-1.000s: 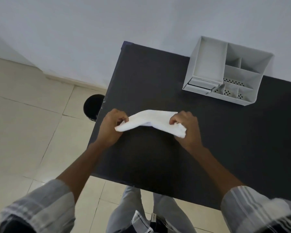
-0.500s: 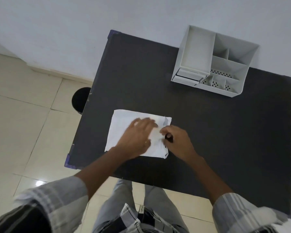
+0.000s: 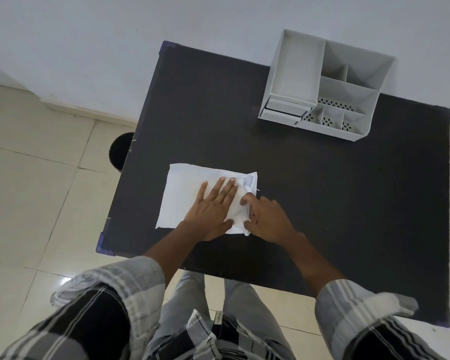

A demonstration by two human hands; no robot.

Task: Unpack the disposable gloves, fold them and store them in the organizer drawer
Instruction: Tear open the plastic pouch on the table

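Glove pkt [image 3: 182, 193] flat, organizer [image 3: 291, 74] apart

A flat white rectangular packet of disposable gloves [image 3: 190, 193] lies on the near left part of the black table, its long side running left to right; its right end is crumpled and looks torn open, with a ragged edge; a pale grey plastic desk organizer [image 3: 325, 84] stands upright at the table's far right edge, well apart from the packet; its small drawers [image 3: 283, 113], stacked at the front left, look closed.
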